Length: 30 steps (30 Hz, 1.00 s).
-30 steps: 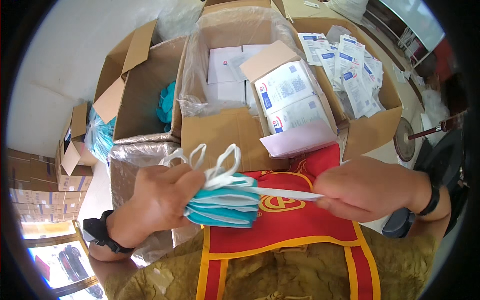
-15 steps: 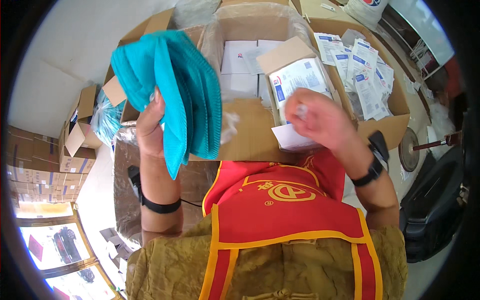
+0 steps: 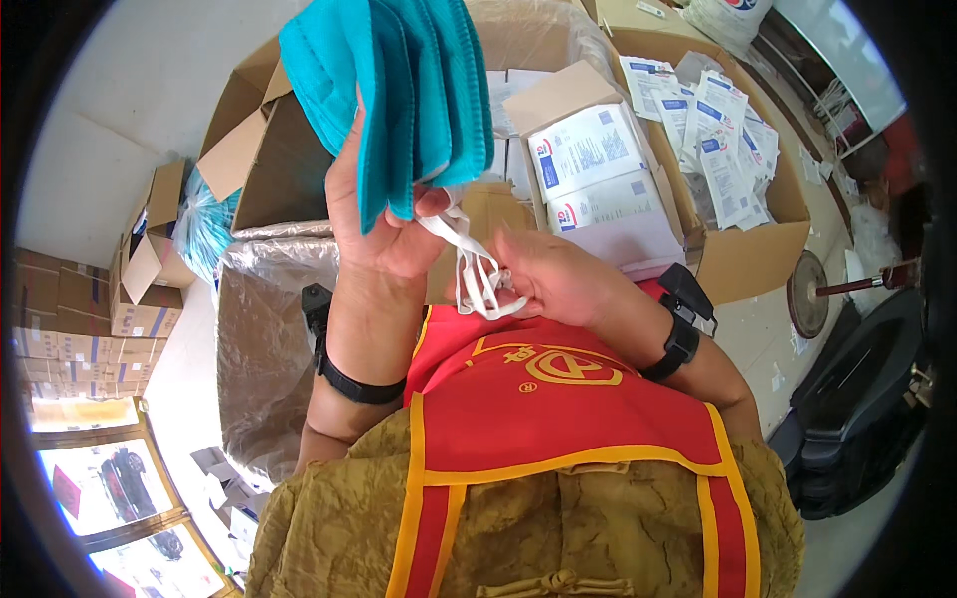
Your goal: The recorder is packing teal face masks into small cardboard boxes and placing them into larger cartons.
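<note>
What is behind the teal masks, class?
Behind the teal masks, parts of a brown box and a plastic-lined box show; whatever the masks and left hand cover cannot be seen.

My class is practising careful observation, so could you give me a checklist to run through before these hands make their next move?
1. Left grip on the teal masks: ok, it holds the stack.
2. Right grip at the white straps: ok, fingers hold their looped ends.
3. Straps separate from one another: not ok, they are bunched together.
4. Mask count known: cannot tell, the layers overlap.
5. White box of packets open: ok, a flap stands up.
6. Left carton contents visible: not ok, the masks partly block the view.
</note>
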### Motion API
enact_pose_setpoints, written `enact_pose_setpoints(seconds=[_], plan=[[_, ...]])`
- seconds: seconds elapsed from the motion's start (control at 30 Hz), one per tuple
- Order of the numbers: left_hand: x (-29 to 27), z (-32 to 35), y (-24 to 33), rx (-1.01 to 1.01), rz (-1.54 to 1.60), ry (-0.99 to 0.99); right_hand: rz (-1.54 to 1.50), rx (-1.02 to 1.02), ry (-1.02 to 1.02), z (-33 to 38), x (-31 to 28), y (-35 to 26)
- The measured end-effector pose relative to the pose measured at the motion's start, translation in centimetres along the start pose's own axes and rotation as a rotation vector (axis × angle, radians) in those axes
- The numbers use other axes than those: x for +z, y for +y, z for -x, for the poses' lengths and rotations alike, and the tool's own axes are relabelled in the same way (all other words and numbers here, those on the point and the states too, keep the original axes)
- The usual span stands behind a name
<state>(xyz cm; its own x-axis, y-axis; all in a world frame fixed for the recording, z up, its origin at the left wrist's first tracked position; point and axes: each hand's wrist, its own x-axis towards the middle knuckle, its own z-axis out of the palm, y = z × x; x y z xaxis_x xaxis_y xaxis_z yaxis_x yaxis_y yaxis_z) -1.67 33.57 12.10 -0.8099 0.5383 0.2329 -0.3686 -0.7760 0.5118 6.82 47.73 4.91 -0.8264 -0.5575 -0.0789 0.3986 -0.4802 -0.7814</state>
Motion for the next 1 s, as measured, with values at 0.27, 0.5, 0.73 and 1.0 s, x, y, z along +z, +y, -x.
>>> enact_pose_setpoints(seconds=[0.27,0.5,0.73,1.0], plan=[[-0.3,-0.9,0.7,0.046,-0.053,0.154,0.403,-0.052,-0.050,1.1,2.6,-1.3],[-4.0,-1.2,8.1,0.083,0.016,0.021,0.431,0.130,0.036,3.9,0.6,-1.1],[0.5,2.0,3.6,-0.127,-1.644,-0.762,0.650,-0.007,0.145,7.5,-0.9,-6.2],[1.2,2.0,2.2,0.093,-2.122,-0.744,1.052,0.084,0.191,14.0,1.9,-8.5]])
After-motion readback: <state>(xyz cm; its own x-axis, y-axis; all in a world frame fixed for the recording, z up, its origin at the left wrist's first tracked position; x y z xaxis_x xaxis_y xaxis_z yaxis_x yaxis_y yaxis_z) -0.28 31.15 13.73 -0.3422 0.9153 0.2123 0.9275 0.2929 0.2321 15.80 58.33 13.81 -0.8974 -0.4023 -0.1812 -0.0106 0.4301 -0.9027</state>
